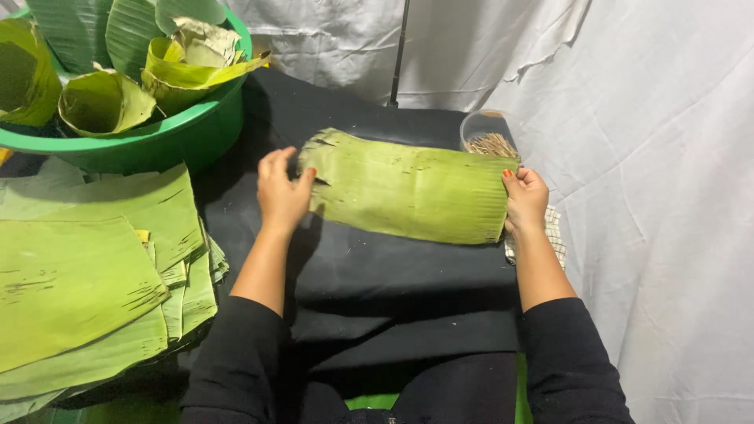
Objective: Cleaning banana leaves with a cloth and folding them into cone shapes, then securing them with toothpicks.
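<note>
- At centre of black cloth, toward its far edge: banana leaf piece, lying flat lengthwise left to right, ribs running across its short width.
- Left hand at leaf's left end, fingers curled over the ragged edge, thumb on top; pinching that end.
- Right hand at leaf's right end, fingers wrapped around the edge; gripping it, fingertips hidden beneath.
- Handling judgement: light, thin, pliable; probably tears easily along the ribs, as frayed left edge and small splits suggest. Surface looks smooth, slightly waxy, possibly slippery.
- Best hold, by judgement: both short ends at once, flat pinch, no pulling apart across the ribs.
- At left edge of cloth: stack of flat leaf sheets, overlapping, well apart from the held piece.
- At far left corner: green basin holding rolled leaf cones.
- Just behind right hand: clear container with thin sticks; checked cloth beneath the wrist.
</note>
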